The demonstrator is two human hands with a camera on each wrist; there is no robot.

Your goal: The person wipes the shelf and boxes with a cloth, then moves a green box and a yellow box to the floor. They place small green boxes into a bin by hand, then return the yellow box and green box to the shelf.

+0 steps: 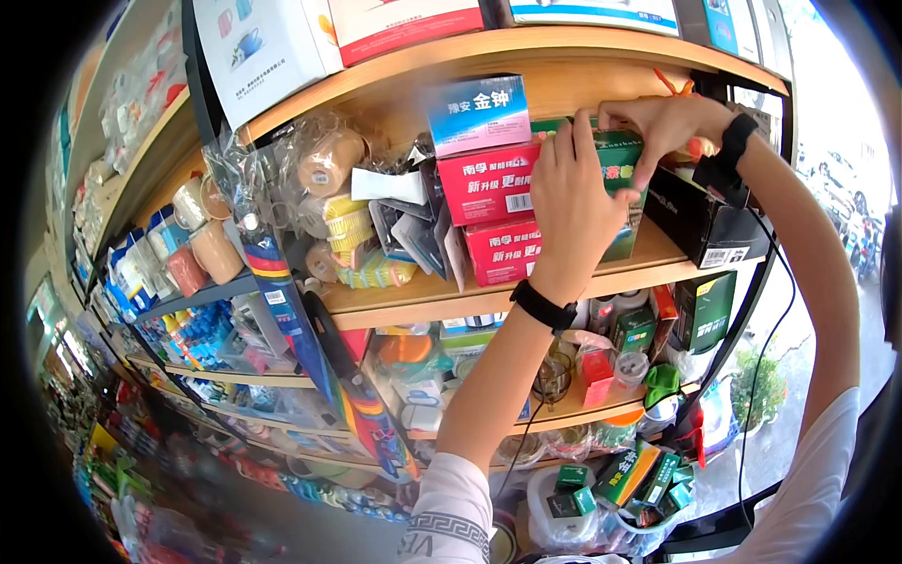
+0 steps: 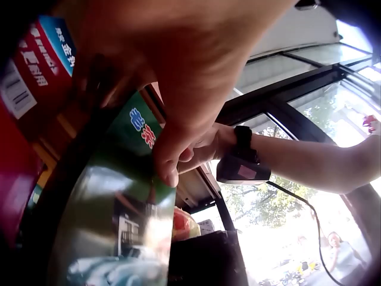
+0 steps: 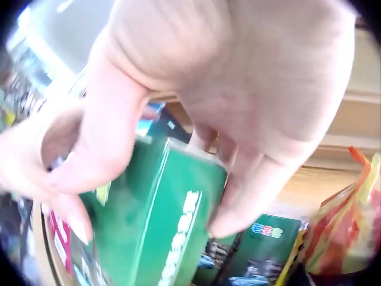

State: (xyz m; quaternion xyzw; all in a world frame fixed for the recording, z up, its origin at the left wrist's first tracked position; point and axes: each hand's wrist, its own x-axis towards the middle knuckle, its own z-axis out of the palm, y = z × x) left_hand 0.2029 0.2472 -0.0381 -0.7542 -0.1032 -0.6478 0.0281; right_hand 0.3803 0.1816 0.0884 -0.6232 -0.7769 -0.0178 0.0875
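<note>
A green box (image 1: 620, 240) stands upright on the upper shelf, right of two stacked red boxes (image 1: 484, 185) topped by a blue and white box (image 1: 479, 115). The left hand (image 1: 575, 202) lies across its left side; in the left wrist view the thumb of the left hand (image 2: 184, 95) presses the green box's face (image 2: 113, 196). From above, the right hand (image 1: 672, 127) grips the top; in the right wrist view the right hand (image 3: 238, 89) has thumb and fingers on opposite sides of the green box (image 3: 161, 208). Another green box (image 3: 265, 244) is behind it.
A black box (image 1: 700, 221) stands right of the hands, and a red and yellow plastic-wrapped item (image 3: 342, 232) is close by. Bagged cups (image 1: 331, 162) fill the shelf's left. A black cable (image 1: 785, 310) hangs from the right wrist. Lower shelves hold more goods.
</note>
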